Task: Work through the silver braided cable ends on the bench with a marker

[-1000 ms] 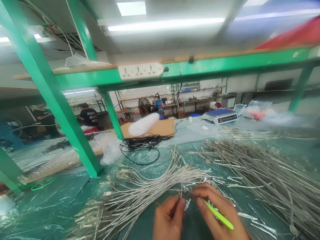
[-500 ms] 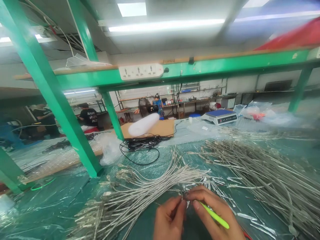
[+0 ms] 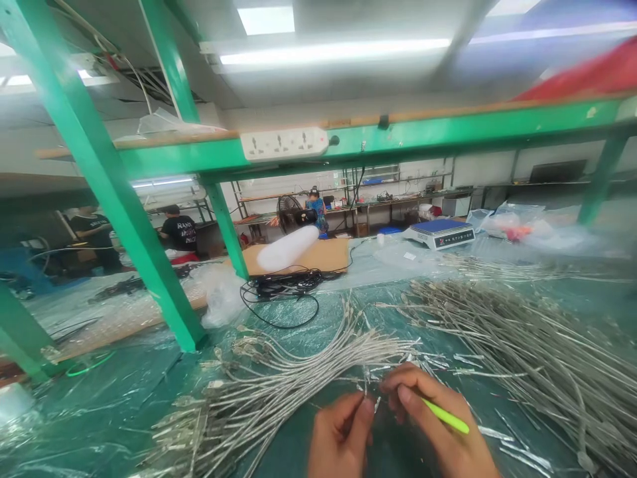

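Note:
In the head view, my left hand (image 3: 342,435) is closed, thumb and forefinger pinching the thin end of a silvery cable (image 3: 366,384). My right hand (image 3: 440,415) is wrapped round a slim tool with a bright yellow-green handle (image 3: 448,417); its tip is hidden by the fingers. A small gap separates the two hands. Just beyond and left of them lies a bundle of silver braided cables (image 3: 303,368), with plugs at the left end. Shiny foil-like scraps (image 3: 520,455) are strewn around my right hand.
A larger heap of cables (image 3: 517,338) covers the right side of the green plastic-covered table (image 3: 99,418). Black cables (image 3: 283,285), a white roll (image 3: 288,247) and a scale (image 3: 440,232) lie farther back. Green posts (image 3: 149,265) and a power strip (image 3: 283,144) frame the bench; people are behind.
My right hand has moved right, away from my left hand, carrying the yellow-green tool with it. My left hand still pinches the cable end.

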`<move>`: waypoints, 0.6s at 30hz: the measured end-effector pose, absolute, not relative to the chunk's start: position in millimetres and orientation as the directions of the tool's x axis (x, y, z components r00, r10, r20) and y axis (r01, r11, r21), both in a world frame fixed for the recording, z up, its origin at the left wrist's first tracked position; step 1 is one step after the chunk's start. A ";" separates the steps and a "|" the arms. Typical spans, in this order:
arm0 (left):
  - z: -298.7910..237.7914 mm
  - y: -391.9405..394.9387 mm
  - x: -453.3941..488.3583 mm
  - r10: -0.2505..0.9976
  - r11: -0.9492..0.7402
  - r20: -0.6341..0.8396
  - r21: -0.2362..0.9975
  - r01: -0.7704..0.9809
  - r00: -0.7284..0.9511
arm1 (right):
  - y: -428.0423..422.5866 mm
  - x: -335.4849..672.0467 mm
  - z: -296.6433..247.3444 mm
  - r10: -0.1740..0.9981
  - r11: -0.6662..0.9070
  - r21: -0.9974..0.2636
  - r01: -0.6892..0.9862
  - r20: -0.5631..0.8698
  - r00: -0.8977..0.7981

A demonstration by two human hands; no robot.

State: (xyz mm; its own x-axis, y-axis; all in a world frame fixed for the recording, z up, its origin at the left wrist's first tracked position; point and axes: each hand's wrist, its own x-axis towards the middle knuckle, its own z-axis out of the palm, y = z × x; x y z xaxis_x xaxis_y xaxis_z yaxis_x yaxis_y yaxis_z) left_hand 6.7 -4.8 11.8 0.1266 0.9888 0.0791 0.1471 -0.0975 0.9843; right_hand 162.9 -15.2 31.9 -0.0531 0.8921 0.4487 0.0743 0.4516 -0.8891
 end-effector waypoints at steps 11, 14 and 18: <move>7.4 -4.4 6.7 0.988 -0.099 0.077 0.981 0.169 0.131 | -8.7 166.6 26.2 0.908 0.407 -0.910 -0.075 0.412 -0.074; 2.0 -1.9 7.7 0.994 -0.099 0.087 0.979 0.176 0.073 | -9.1 166.6 26.1 0.910 0.413 -0.909 -0.051 0.414 -0.009; 1.2 -0.8 7.0 0.992 -0.095 0.078 0.980 0.175 0.102 | -11.9 164.3 27.1 0.893 0.445 -0.894 -0.049 0.447 -0.042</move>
